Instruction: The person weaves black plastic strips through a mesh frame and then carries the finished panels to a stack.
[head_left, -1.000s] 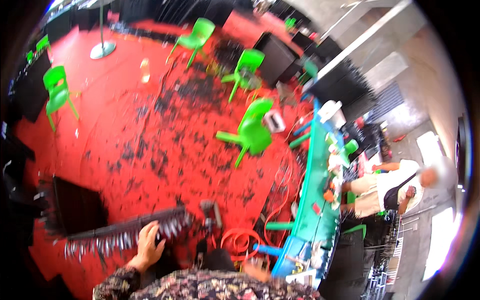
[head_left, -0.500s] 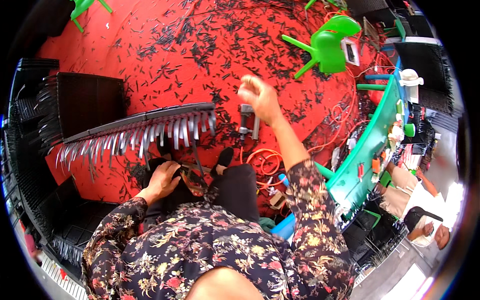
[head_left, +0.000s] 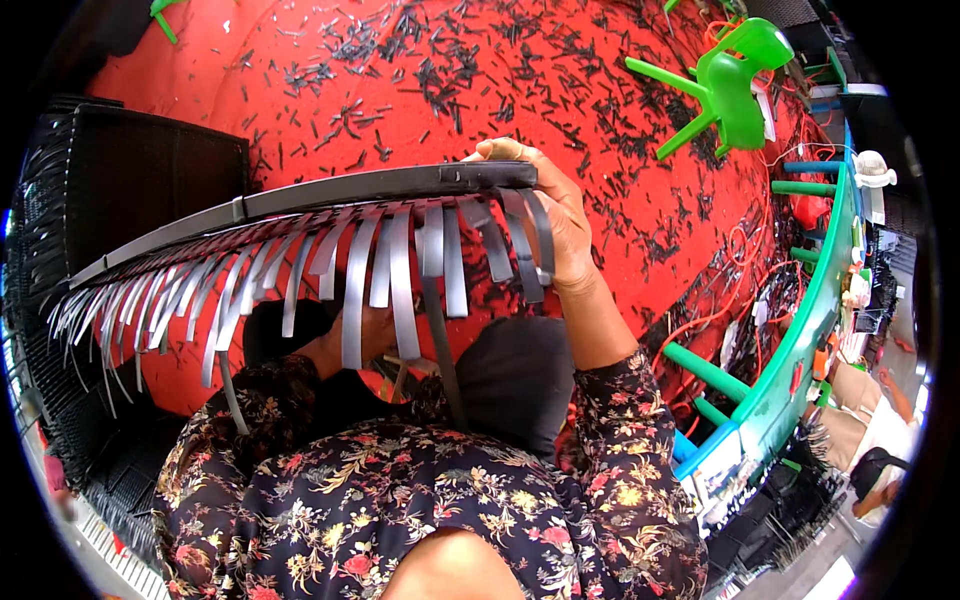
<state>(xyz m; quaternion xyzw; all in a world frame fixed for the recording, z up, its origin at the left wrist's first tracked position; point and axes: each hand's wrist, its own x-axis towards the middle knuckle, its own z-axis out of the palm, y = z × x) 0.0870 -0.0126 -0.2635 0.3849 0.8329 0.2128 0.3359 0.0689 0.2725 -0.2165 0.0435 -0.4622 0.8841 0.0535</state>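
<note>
A long black frame panel (head_left: pixel 340 193) runs across in front of me, with many flat dark strips (head_left: pixel 354 292) hanging loose from its edge. My right hand (head_left: pixel 562 215) grips its right end, fingers over the far side and the thumb side near the hanging strips. Behind the strips, low by my lap, my left hand (head_left: pixel 368 335) shows only in part; its fingers are mostly hidden. The panel's left end reaches toward a dark woven piece (head_left: pixel 165 165).
Black strip offcuts litter the red floor (head_left: pixel 330 80). A green chair (head_left: pixel 735 95) stands far right. Along the right runs a green table (head_left: pixel 800 340) with small items on it, orange hose (head_left: pixel 735 285) beside it. Beyond sits a person (head_left: pixel 880 430) in a light top.
My right hand, before in the air with nothing in it, now holds the panel's right end. The panel is higher and nearer, and hides the tool on the floor. My view has shifted left.
</note>
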